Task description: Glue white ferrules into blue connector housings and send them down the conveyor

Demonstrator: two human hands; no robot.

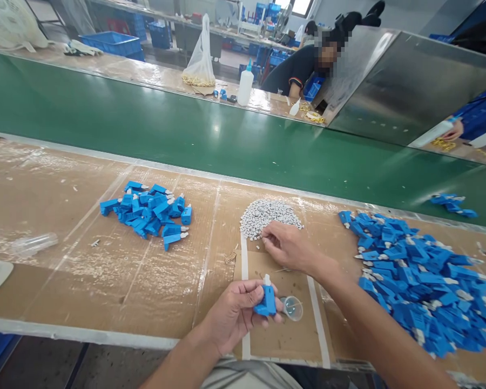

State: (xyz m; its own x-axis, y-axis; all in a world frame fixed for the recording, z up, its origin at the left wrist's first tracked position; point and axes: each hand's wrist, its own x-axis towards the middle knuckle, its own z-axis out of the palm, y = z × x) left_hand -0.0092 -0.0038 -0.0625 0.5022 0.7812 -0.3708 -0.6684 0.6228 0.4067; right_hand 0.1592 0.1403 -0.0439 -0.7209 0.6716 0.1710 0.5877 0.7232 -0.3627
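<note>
A blue plastic part (266, 302) with a pale tip pointing up is held between the thumb and fingers of my left hand (237, 310), near the table's front edge. At the near edge of a pile of small grey-white pieces (267, 212) is my right hand (285, 246), its fingers pinched together; whatever they hold, if anything, is hidden. A small clear cup (294, 308) stands just right of the blue part. Blue parts with pale tips form a smaller heap (149, 209) on the left and a larger heap (421, 275) on the right.
Beyond the cardboard-covered table (186, 270) runs a green belt (166, 135), with a few blue parts (453, 205) on it at right. Across it are a white bottle (245, 85), a plastic bag (201, 59) and a person (291, 70) leaning down. A clear tube (34, 245) lies far left.
</note>
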